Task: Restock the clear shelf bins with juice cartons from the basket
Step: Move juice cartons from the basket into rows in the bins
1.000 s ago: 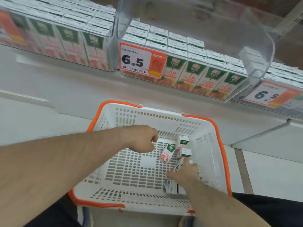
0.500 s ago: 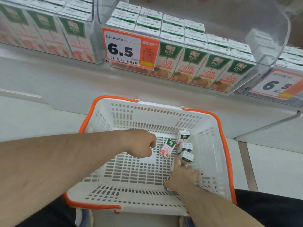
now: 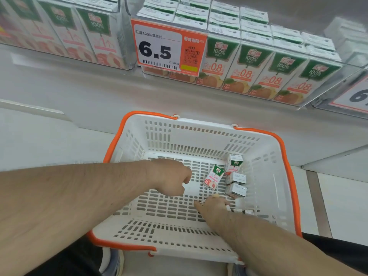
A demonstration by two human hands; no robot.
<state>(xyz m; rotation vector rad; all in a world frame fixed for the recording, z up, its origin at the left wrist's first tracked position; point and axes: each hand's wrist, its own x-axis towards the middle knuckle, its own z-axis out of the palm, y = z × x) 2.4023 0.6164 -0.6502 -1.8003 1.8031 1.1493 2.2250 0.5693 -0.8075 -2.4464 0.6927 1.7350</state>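
The white basket (image 3: 201,124) with an orange rim stands below the shelf. Near its right wall one pink-and-green juice carton (image 3: 214,177) leans, another carton (image 3: 234,165) stands upright behind it, and two more cartons (image 3: 236,190) lie beside them. My right hand (image 3: 215,207) is low in the basket with its fingers curled around a flat-lying carton (image 3: 201,201), which is mostly hidden. More flat cartons (image 3: 244,211) show just beyond that hand. My left hand (image 3: 171,178) hovers over the basket floor with curled fingers and nothing in it. Above is the clear shelf bin (image 3: 334,42) of orange-label cartons.
A second clear bin (image 3: 119,32) at the upper left holds pink-label cartons. A 6.5 price tag (image 3: 169,48) hangs on the middle bin's front. Another tagged bin (image 3: 356,96) is at the right edge. The pale shelf ledge (image 3: 79,88) juts out above the basket.
My right hand has slid a little left along the basket floor and closed onto a flat carton. My left hand has stayed nearly in place. My view has shifted towards the shelf.
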